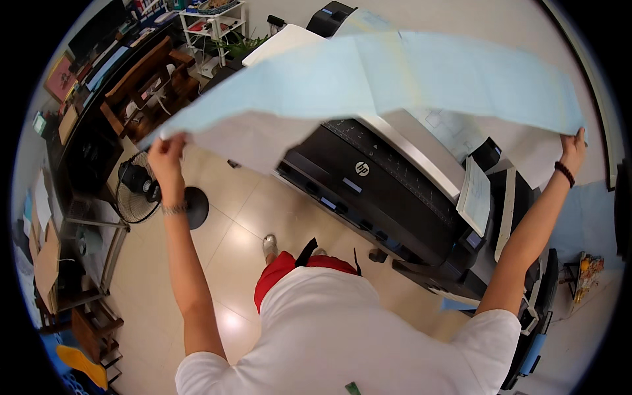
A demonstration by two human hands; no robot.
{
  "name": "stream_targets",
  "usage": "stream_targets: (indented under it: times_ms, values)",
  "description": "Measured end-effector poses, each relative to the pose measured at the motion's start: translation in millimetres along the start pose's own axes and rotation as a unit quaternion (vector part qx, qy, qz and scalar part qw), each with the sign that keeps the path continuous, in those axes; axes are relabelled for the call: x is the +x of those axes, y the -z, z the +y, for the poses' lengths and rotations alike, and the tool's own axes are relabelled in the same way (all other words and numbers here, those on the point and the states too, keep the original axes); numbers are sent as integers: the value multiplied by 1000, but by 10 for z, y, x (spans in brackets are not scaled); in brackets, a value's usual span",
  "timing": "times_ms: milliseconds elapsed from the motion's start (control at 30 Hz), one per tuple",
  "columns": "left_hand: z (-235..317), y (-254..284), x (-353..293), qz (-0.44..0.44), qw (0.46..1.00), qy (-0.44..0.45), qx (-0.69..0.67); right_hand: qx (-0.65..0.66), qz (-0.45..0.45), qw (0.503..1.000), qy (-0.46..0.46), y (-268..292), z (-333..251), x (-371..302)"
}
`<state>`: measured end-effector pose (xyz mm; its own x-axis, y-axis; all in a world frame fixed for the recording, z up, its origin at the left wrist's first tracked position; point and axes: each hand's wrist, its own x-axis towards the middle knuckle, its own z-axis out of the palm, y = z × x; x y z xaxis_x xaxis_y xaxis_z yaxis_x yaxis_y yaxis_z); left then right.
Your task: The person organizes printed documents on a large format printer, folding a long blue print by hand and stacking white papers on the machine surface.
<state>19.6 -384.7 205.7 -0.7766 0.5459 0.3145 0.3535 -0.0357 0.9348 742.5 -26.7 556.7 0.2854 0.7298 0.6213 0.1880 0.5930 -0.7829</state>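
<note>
Stretching between 2 raised arms in the head view, a long pale blue sheet [395, 79] hangs in the air above a large black printer [375, 191], well clear of the tiled floor [230, 237]. The left hand [166, 150] has its fingers pinched on 1 end and the right hand [574, 146] has its fingers closed on the other end. Its long axis runs left to right across the view, bowing upward in the middle, the ends pointing to the standing fan [138, 187] and to the right wall. The sheet looks thin and limp, so a slack grip could let 1 end drop, and pulling the hands further apart could likely crease or tear it along the fold near its middle.
</note>
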Motion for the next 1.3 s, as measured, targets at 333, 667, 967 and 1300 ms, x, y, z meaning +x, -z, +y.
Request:
stream_targets:
  times_ms: [333,667,967,1300]
  values:
    - [-342,0,-264,-55,995,57,-68,255,68,955,-133,948,974,-652]
    - [-2288,-492,-1147,-53,813,380,-438,212,140,894,-369,1471,2762,-2613]
    - [-1796,-850,-1538,-74,633,399,-659,236,253,845,-409,1336,3173,-3131]
    - [-2110,-1113,-1257,106,805,392,-433,203,245,841,-437,1494,3298,-3184]
